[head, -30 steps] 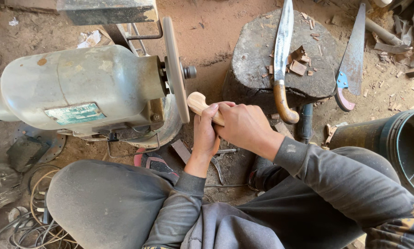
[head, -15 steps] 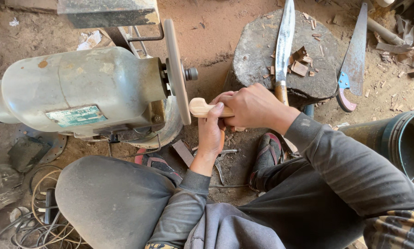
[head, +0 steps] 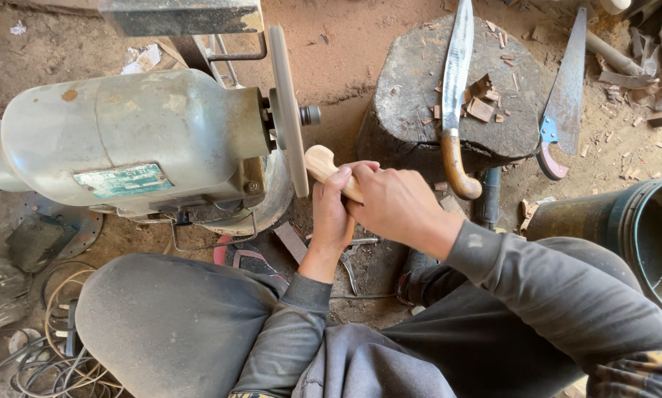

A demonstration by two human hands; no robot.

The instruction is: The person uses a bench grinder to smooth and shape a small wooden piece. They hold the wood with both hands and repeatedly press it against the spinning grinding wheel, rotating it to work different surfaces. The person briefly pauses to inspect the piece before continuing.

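Wood is the thing in hand: a pale wooden piece point(head: 323, 163) with a rounded, notched end, held just right of the grinding disc point(head: 287, 110) and close to its lower edge; whether the wood touches the disc cannot be told. Both hands are closed around the piece. The left hand point(head: 332, 214) grips it from below with the fingers curled up over the shaft, and the right hand point(head: 394, 206) wraps it from the right side, covering most of its length, so only the rounded tip shows.

The disc is mounted on the shaft of a grey motor point(head: 132, 144) that lies on its side on the dirt floor, with a greenish plate on its casing. Right of the hands stands a dark, worn chopping block point(head: 419, 96). A long knife point(head: 456, 81) with a curved wooden handle lies across the block, the handle hanging over the near edge, and small wood chips point(head: 482, 103) are scattered beside the blade. A handsaw point(head: 563, 96) with a blue and reddish handle lies on the ground right of the block. At the far right sits a dark bucket point(head: 633, 236). Loose cables point(head: 43, 346) lie coiled at the lower left, beside the person's grey-trousered knee point(head: 161, 317).
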